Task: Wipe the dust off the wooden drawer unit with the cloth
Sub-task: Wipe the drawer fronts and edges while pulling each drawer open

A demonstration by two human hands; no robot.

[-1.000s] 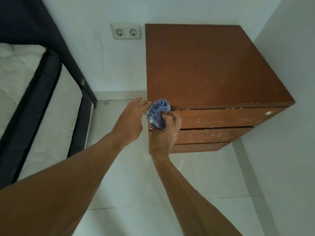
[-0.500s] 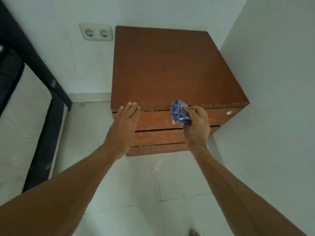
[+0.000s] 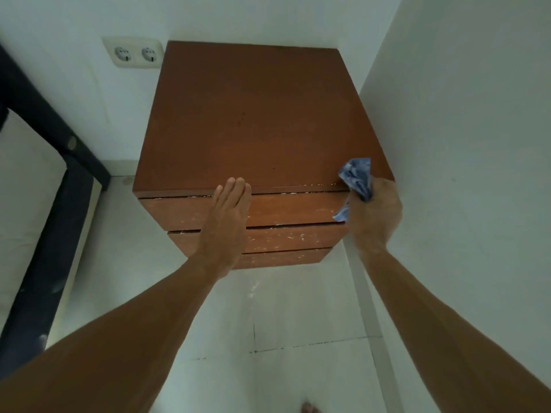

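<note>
A wooden drawer unit [image 3: 256, 120] fills the white corner. The right hand [image 3: 374, 213] clamps a blue cloth [image 3: 356, 177] at its front right corner. The left hand [image 3: 226, 225] lies flat, fingers together, on the front edge.

Foot [image 3: 308, 408] cut off below.

The drawer unit [image 3: 253, 120] is reddish-brown wood with a smooth, faintly satin top; its drawer fronts look scuffed, flecked with pale chips. At its 4 o'clock corner sits crumpled blue woven cloth [image 3: 356, 177]. The floor [image 3: 298, 308] is pale, smooth tile.
</note>
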